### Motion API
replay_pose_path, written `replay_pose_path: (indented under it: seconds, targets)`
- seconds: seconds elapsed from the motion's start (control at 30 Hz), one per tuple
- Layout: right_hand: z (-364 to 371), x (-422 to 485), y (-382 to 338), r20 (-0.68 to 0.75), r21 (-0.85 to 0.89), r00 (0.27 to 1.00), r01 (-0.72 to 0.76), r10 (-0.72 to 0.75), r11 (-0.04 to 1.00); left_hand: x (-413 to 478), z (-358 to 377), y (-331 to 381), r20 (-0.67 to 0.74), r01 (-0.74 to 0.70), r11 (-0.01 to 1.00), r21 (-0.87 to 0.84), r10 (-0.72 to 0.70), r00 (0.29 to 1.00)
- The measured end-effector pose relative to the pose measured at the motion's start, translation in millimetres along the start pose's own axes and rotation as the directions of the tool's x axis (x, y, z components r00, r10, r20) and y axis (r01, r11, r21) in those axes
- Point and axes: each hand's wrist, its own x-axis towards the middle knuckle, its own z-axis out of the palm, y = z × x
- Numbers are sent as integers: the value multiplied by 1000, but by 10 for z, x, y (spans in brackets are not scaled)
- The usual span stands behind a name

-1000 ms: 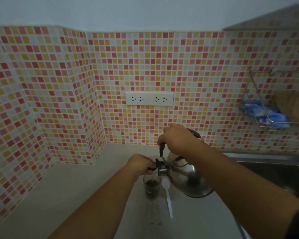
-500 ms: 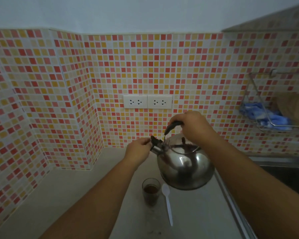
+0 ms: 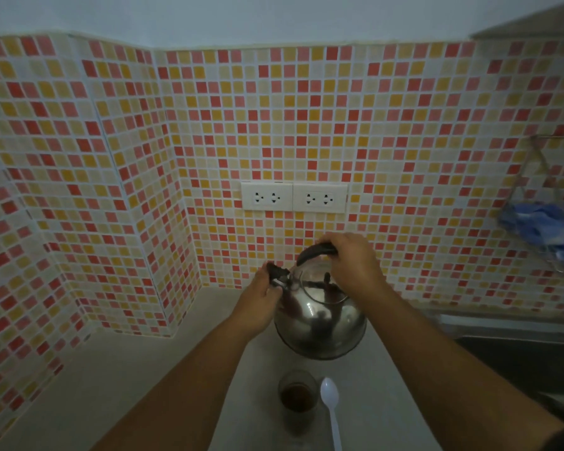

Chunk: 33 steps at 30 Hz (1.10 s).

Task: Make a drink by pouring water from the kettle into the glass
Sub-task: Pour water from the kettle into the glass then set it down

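Note:
A shiny steel kettle (image 3: 319, 320) hangs upright above the counter, behind the glass. My right hand (image 3: 352, 265) grips its black top handle. My left hand (image 3: 261, 301) pinches the black cap at the kettle's spout on its left side. The small glass (image 3: 297, 398) stands on the counter below and in front of the kettle, with dark brown liquid in it. A white plastic spoon (image 3: 331, 408) lies on the counter right beside the glass.
The grey counter (image 3: 111, 385) runs into a tiled corner at the left. A double wall socket (image 3: 293, 196) sits on the back wall. A steel sink (image 3: 518, 356) lies to the right, under a wire rack (image 3: 547, 222) with blue cloth.
The kettle went from tipped over the glass to upright, and rose and moved back toward the wall. My left hand stayed on the spout cap.

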Motion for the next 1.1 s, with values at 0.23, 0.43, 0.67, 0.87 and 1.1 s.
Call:
replay_pose_path:
  seconds: [0.23, 0.43, 0.67, 0.87, 1.1]
  targets:
    - [602, 242, 170, 98, 81, 995, 17, -25, 997, 320, 28, -315, -36, 185, 980, 69, -183, 982]
    - [888, 369, 271, 142, 117, 989, 31, -47, 993, 477, 57, -561, -47, 238, 965, 108, -234, 971]
    - [1052, 453, 330, 194, 125, 981, 2, -26, 992, 550, 83, -708, -62, 269, 955, 128, -263, 963]
    - [1168, 459, 411, 191, 126, 982, -14, -10, 992, 579, 126, -784, -55, 305, 940, 154, -300, 952]
    - [1231, 514, 427, 176, 107, 984, 1, -20, 994, 614, 147, -826, -59, 330, 934, 140, -324, 944]
